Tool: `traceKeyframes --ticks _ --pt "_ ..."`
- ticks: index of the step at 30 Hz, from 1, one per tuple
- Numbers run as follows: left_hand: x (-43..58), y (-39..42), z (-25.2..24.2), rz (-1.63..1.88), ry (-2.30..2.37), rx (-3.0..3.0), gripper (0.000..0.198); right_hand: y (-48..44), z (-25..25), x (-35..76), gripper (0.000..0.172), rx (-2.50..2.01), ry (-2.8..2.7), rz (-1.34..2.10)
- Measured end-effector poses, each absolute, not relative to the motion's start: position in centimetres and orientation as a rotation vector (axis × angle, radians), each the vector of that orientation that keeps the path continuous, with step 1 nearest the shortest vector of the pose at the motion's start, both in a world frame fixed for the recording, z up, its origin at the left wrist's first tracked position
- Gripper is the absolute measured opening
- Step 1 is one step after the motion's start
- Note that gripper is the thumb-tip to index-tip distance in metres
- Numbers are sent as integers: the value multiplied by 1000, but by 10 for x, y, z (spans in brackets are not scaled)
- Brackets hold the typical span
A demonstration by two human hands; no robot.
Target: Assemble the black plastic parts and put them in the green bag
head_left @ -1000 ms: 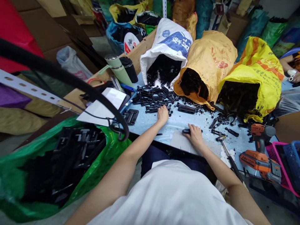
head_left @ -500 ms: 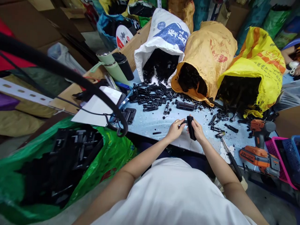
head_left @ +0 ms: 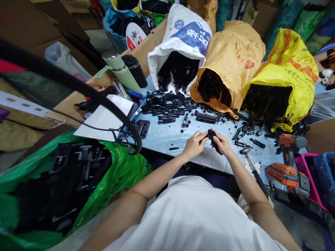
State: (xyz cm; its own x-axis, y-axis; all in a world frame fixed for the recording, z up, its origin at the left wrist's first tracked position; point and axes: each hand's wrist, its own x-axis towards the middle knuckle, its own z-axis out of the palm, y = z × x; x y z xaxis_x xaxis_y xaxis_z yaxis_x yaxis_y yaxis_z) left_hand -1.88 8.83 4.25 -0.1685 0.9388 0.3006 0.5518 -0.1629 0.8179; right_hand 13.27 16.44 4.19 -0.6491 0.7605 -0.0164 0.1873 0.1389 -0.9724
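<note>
Both hands grip one black plastic part (head_left: 216,145) above the front edge of the blue table (head_left: 159,139). My left hand (head_left: 195,143), with a ring on one finger, pinches its upper left end. Closed round its right side is my right hand (head_left: 222,142). The fingers cover much of the part, so its exact kind is unclear. Beyond the hands lie small black bracket pieces (head_left: 167,108) in a heap and a stack of longer black pieces (head_left: 206,117).
A white sack (head_left: 180,42), an orange sack (head_left: 235,52) and a yellow sack (head_left: 285,76) of black parts line the back. At right are a hammer (head_left: 253,166) and a cordless drill (head_left: 288,167). A green bag (head_left: 125,167) stands left; a black cable (head_left: 104,99) crosses there.
The black part has turned in my hands, from standing upright to slanting down to the right. My left hand has come closer over its top. The view has shifted slightly.
</note>
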Motion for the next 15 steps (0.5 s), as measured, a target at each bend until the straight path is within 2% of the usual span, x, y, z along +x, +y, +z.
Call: traceKeyframes --ticks 6,13,15 --pt "-18 87 45 1254 1772 1808 32 174 45 144 47 -739 -2165 1308" --pt "6 96 39 1712 1806 1660 37 150 37 128 47 -815 -2007 1125" --pt "5 97 40 1732 1767 1666 37 142 33 123 49 -859 -1956 1098"
